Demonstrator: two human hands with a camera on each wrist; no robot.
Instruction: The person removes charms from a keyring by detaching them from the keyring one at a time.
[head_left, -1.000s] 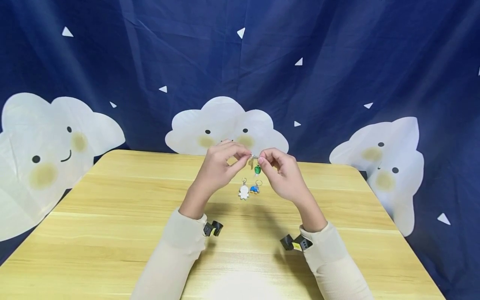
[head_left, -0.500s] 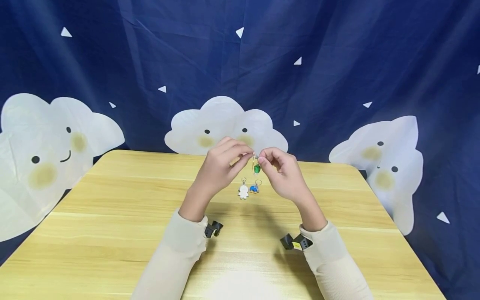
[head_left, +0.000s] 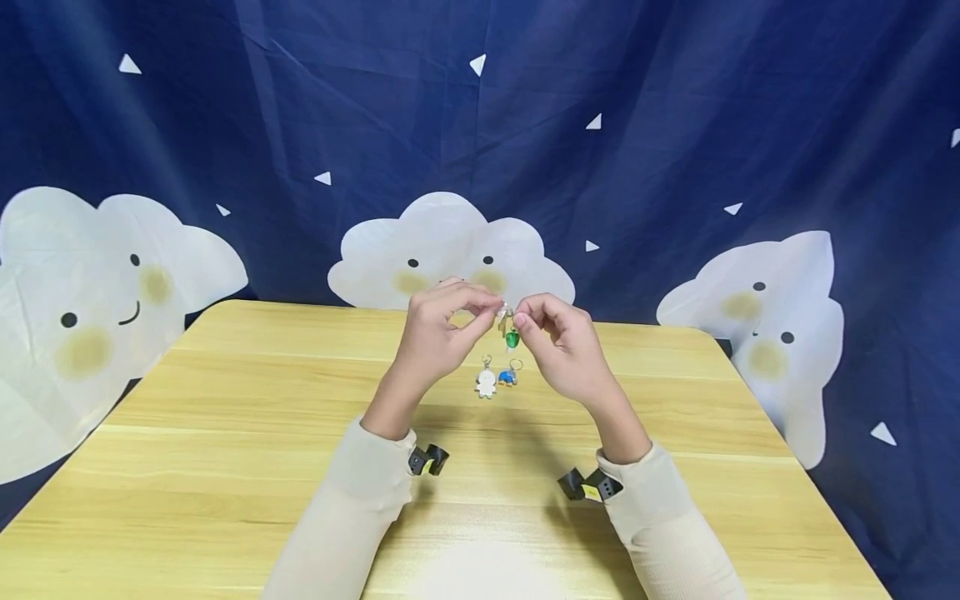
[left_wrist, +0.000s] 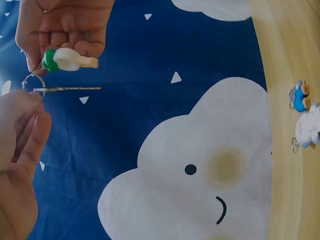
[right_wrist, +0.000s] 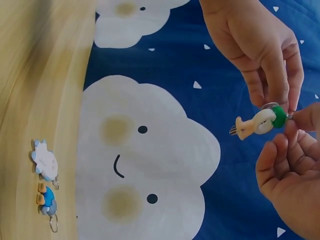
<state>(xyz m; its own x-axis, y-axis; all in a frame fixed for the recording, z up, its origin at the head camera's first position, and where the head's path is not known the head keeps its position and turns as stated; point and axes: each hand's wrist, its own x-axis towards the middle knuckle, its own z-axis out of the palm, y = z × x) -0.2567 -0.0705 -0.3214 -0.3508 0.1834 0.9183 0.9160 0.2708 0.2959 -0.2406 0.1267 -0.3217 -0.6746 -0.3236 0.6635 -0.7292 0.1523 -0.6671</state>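
Observation:
In the head view both hands are raised over the table, fingertips close together. My left hand pinches a metal key ring, from which a thin key hangs, seen edge-on in the left wrist view. Thumb and finger of my right hand grip the small metal link of a figurine keychain with a green top, white middle and pale legs. The figurine dangles beside the key. Whether the link is threaded on the ring is hidden by the fingertips.
Below the hands on the wooden table lie a white figure keychain and a blue figure keychain, each with its own ring. Behind the table hangs a dark blue curtain with printed clouds.
The left hand shifts slightly toward the right hand, then back, and the key turns as it hangs. The right hand keeps its grip almost still. Both keychains on the table stay put.

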